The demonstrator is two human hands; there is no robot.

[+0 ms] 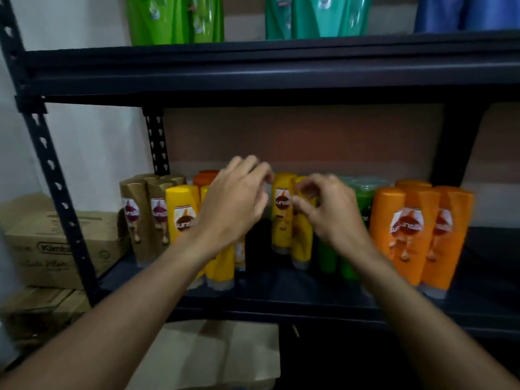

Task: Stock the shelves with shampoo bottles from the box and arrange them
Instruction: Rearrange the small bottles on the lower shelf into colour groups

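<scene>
Shampoo bottles stand in colour groups on the dark metal shelf (281, 294): brown (140, 220), yellow (183, 215), green (327, 257) and orange (399, 229). Two more yellow bottles (281, 218) stand in the middle with a dark gap to their left. My left hand (233, 204) hovers blurred in front of that gap, fingers loosely bent and holding nothing, fingertips near the top of the middle yellow bottle. My right hand (326, 212) curls its fingers and thumb round the top of the right-hand yellow bottle (302, 246) of the pair.
An open cardboard box (213, 356) sits below the shelf. Stacked cartons (56, 243) stand at the left beside the rack's upright (53, 175). On the shelf above are green (174, 18), teal (318, 15) and blue (464, 12) pouches. Orange-red caps (205, 177) show behind the yellow bottles.
</scene>
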